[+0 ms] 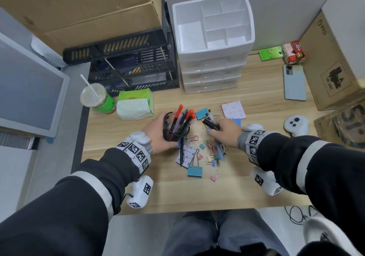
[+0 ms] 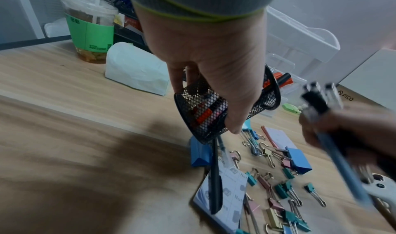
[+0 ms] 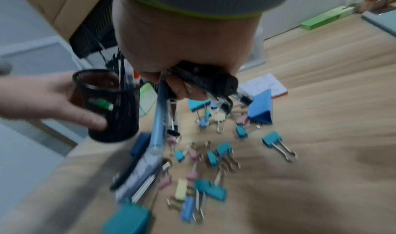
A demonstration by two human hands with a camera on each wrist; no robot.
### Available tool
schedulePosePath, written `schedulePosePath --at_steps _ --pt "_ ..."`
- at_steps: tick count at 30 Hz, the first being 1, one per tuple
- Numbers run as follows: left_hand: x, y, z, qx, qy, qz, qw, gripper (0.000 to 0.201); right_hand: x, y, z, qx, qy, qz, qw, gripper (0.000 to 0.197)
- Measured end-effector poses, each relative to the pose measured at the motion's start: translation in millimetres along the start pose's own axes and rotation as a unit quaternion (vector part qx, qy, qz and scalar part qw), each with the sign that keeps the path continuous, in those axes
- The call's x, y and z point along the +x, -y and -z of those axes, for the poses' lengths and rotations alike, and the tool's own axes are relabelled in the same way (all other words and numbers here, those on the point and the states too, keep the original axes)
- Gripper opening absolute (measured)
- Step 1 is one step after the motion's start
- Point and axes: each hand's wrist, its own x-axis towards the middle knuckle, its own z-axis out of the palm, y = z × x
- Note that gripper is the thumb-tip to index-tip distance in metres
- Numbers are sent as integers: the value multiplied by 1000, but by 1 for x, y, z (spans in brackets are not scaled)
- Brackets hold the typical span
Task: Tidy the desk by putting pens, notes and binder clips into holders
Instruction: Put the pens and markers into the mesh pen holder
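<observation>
My left hand [image 1: 158, 135] grips a black mesh pen holder [image 1: 176, 127] [image 2: 216, 112] [image 3: 109, 105], lifted and tilted above the desk, with several red and black pens [image 1: 182, 115] inside. My right hand [image 1: 225, 131] [image 3: 182, 64] holds a bunch of pens [image 1: 212, 125] [image 3: 205, 80] just right of the holder; a blue pen [image 3: 157, 120] hangs down from the fist. Below lie several coloured binder clips [image 1: 211, 153] [image 2: 285, 190] [image 3: 214, 154], a black pen [image 1: 182, 151] [image 2: 215, 178] on a note pad [image 1: 187, 157] [image 2: 222, 197], and a pink note pad [image 1: 233, 109].
A white drawer organizer [image 1: 213, 38] with open top compartments stands at the back. Left of it are a black mesh tray rack [image 1: 134, 66], a drink cup [image 1: 96, 98] and a tissue pack [image 1: 136, 103]. A phone [image 1: 294, 82], a white controller [image 1: 296, 123] and cardboard boxes [image 1: 335, 62] are on the right.
</observation>
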Motion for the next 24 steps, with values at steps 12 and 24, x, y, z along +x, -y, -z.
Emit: schedulePosePath --at_steps 12,24 --pt "16 -37 11 97 61 12 993 89 38 83 55 420 -172 -31 890 13" --pt "27 -66 1 80 80 0 994 89 40 84 18 352 -226 -30 908 9"
